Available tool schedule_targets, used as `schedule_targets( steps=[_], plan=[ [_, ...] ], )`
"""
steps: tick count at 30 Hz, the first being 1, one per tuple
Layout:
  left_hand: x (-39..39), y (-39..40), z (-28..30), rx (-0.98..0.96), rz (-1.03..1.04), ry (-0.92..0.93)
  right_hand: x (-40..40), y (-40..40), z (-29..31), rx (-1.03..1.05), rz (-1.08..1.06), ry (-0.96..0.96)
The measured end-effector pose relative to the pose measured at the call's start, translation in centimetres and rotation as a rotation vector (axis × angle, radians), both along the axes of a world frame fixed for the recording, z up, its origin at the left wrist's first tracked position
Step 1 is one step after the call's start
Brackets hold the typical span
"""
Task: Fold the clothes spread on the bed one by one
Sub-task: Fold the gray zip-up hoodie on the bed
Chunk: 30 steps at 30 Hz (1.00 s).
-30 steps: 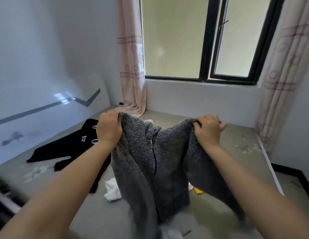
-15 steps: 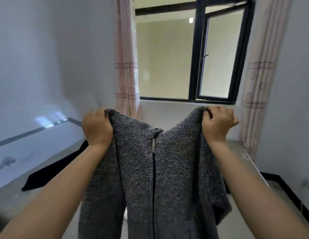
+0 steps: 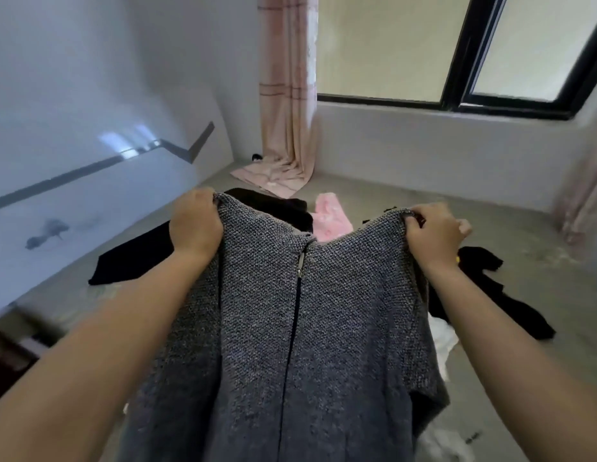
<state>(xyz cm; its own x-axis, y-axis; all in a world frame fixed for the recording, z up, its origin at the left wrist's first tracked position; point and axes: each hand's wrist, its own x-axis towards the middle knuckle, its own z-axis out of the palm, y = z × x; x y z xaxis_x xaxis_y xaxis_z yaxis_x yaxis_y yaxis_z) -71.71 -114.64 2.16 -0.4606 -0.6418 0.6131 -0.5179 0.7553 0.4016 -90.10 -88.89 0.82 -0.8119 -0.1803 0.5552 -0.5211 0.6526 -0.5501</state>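
I hold a grey knitted zip-up garment [image 3: 310, 328] up in front of me, spread flat between both hands, zipper running down its middle. My left hand [image 3: 195, 225] grips its top left corner and my right hand [image 3: 433, 233] grips its top right corner. Its lower part hangs down out of view. Beneath and beyond it on the grey bed [image 3: 423, 198] lie a black garment [image 3: 133, 258] at the left, a pink garment [image 3: 330, 216] in the middle, another black garment [image 3: 483, 291] at the right, and white cloth [image 3: 442, 345] partly hidden by the grey one.
A white wall [image 3: 90, 95] runs along the bed's left side. A pink curtain [image 3: 287, 95] hangs at the far corner with its hem pooled on the bed. A black-framed window [image 3: 457, 61] lies beyond, above a white sill wall.
My view has tilted back down toward the bed, and the pink and right-hand black garments show again. Both hands keep their grip on the grey garment, now spread wider.
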Motion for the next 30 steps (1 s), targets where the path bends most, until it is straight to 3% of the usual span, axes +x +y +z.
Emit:
schedule_targets(
  steps=[8,12,15,17,19,20,22,25,27,30],
  plan=[
    [-9.0,-9.1,-13.2,0.130,-0.107,-0.345,-7.1,-7.6,-14.7,0.185,0.033,-0.314],
    [-10.8,-10.3,-21.6,0.338,-0.117,-0.750,-7.7,-9.2,-22.2,0.570,0.065,-0.604],
    [-11.3,-10.5,-27.0,0.402,-0.189,-1.175,-6.5,-9.7,-27.1,0.938,0.082,-0.879],
    [-11.1,-10.3,-30.1,0.466,-0.233,-1.435,-4.7,-9.7,-30.0,1.085,0.131,-0.990],
    [-11.0,-10.2,-32.1,0.586,-0.255,-1.555,-3.6,-10.0,-31.6,1.178,0.183,-1.056],
    [-11.8,-10.9,-33.3,0.623,-0.297,-1.534,-3.9,-10.4,-32.3,1.199,0.185,-1.089],
    [-12.9,-11.7,-34.4,0.708,-0.384,-1.325,-5.2,-11.0,-31.7,1.194,0.176,-1.127],
    [-15.3,-12.2,-34.7,0.913,-0.340,-0.936,-8.2,-12.2,-30.0,0.959,0.115,-0.947],
    [-16.9,-12.5,-35.7,1.035,-0.264,-0.867,-9.9,-14.8,-29.8,0.703,0.046,-0.844],
    [-18.3,-12.3,-36.7,1.026,-0.281,-0.879,-11.7,-18.7,-31.3,0.805,0.066,-0.845]
  ],
)
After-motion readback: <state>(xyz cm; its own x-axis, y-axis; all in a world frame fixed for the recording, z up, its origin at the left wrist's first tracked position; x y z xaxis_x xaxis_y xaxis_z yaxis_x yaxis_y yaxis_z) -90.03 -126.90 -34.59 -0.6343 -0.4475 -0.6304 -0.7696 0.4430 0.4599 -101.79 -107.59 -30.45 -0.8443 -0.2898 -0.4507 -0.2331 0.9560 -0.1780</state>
